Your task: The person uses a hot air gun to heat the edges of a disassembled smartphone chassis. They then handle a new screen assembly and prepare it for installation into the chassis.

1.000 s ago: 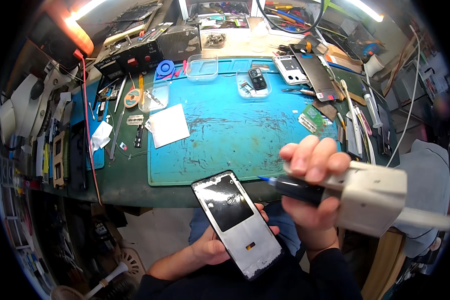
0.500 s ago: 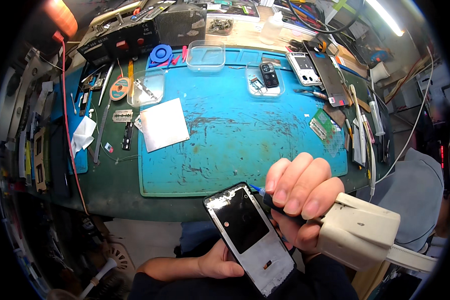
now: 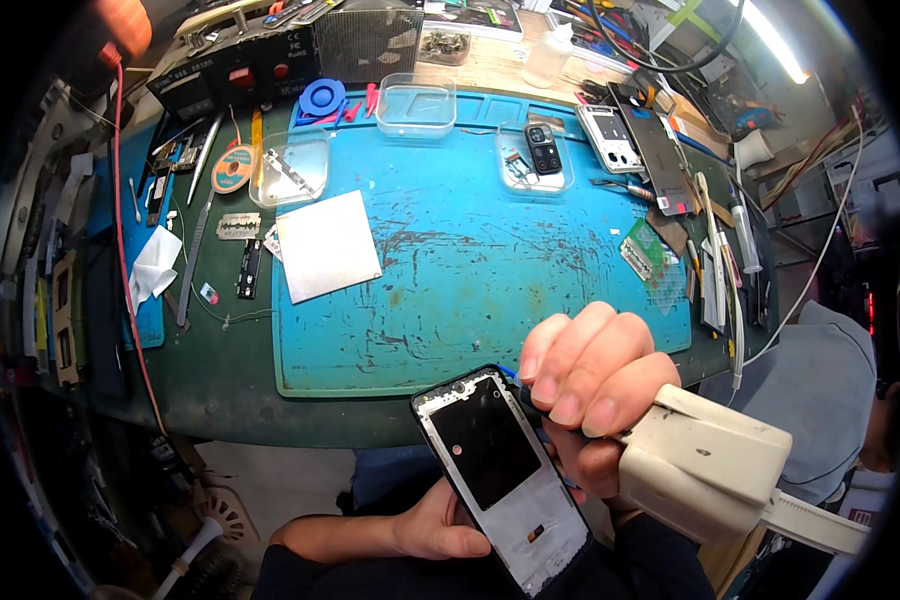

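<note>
My left hand (image 3: 442, 525) grips a smartphone frame (image 3: 550, 512) by its lower left edge, thumb on the rim. The frame is tilted, with a black panel in its upper half and bare grey metal below. My right hand (image 3: 602, 380) is closed around a dark tube (image 3: 538, 402) with a slim blue tip (image 3: 508, 372). That tip is at the frame's upper right edge; whether it touches cannot be told. A beige box (image 3: 708, 462) with a pale strap sits by my right wrist.
A blue work mat (image 3: 420, 350) covers the bench, with a square metal plate (image 3: 328, 246) at its left. Clear plastic trays (image 3: 416, 106) stand along the back. Razor blades (image 3: 238, 226), tweezers and phone parts lie at both sides. A red cable (image 3: 128, 270) hangs at the left.
My right hand has shifted slightly left, bringing the tube closer to the frame's edge. Less of the blue tip shows now. My left hand keeps its hold.
</note>
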Tool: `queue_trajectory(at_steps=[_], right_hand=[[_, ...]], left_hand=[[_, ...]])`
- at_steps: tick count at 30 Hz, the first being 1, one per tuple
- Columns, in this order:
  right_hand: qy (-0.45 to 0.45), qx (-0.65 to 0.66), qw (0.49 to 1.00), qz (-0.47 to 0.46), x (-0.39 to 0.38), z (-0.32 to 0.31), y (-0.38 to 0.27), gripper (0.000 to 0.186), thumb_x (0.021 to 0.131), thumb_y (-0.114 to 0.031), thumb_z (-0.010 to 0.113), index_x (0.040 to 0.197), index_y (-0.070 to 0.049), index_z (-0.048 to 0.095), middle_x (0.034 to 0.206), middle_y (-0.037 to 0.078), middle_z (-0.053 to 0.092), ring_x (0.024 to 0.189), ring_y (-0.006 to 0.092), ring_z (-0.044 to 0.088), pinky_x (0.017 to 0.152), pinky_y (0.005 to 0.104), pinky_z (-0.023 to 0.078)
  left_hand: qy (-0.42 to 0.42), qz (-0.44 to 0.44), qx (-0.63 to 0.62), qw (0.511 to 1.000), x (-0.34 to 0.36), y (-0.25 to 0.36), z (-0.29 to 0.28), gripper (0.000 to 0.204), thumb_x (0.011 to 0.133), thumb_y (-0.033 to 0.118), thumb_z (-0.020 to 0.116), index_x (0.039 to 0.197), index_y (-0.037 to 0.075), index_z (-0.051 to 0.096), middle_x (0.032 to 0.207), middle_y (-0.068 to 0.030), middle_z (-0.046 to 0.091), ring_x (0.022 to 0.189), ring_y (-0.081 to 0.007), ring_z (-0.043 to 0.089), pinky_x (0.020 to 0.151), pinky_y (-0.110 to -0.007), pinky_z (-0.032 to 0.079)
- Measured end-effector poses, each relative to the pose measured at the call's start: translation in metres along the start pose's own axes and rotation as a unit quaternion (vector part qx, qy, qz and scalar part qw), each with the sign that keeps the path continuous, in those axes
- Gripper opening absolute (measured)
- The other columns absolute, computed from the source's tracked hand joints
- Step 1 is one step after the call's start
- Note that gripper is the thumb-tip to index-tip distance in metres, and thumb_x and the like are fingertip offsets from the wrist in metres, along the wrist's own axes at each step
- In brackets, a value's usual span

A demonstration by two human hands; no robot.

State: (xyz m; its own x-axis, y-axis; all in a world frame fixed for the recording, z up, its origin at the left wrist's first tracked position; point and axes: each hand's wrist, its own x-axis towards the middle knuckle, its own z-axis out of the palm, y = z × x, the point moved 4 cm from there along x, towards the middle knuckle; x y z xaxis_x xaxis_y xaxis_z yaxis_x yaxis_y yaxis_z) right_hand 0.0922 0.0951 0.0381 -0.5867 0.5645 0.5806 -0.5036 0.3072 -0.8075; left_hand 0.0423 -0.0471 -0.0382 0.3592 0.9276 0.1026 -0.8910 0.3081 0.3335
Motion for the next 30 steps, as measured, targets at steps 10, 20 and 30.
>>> queue_trajectory(at_steps=[10, 20, 30], right_hand=[[0.004, 0.001, 1.000, -0.001, -0.0002, 0.0019, 0.0011, 0.026, 0.091, -0.032, 0.073, 0.099, -0.017, 0.054, 0.093, -0.001, 0.055, 0.090, 0.0151, 0.055, 0.079, 0.0328, 0.047], [0.002, 0.005, 1.000, 0.006, -0.0014, 0.0020, -0.0001, 0.024, 0.091, -0.030, 0.074, 0.097, -0.016, 0.055, 0.093, 0.000, 0.056, 0.089, 0.0154, 0.055, 0.078, 0.0330, 0.047], [0.026, 0.012, 0.999, 0.013, -0.0043, 0.0040, -0.0007, 0.023, 0.089, -0.028, 0.076, 0.092, -0.015, 0.056, 0.091, 0.001, 0.057, 0.087, 0.0155, 0.055, 0.076, 0.0325, 0.047]], left_hand=[[-0.003, -0.002, -0.005, 1.000, -0.0012, 0.0018, 0.0012, 0.096, 0.087, 0.037, 0.071, 0.155, 0.001, 0.014, 0.149, -0.0212, 0.041, 0.140, -0.0295, 0.041, 0.115, -0.044, 0.034], [0.010, -0.001, -0.002, 1.000, -0.0008, 0.0031, 0.0032, 0.097, 0.087, 0.039, 0.072, 0.155, 0.001, 0.015, 0.149, -0.0203, 0.041, 0.139, -0.0292, 0.043, 0.114, -0.044, 0.035], [0.037, -0.005, 0.015, 0.999, -0.0024, 0.0078, 0.0047, 0.099, 0.086, 0.039, 0.074, 0.154, 0.001, 0.014, 0.148, -0.0193, 0.042, 0.139, -0.0281, 0.044, 0.115, -0.043, 0.035]])
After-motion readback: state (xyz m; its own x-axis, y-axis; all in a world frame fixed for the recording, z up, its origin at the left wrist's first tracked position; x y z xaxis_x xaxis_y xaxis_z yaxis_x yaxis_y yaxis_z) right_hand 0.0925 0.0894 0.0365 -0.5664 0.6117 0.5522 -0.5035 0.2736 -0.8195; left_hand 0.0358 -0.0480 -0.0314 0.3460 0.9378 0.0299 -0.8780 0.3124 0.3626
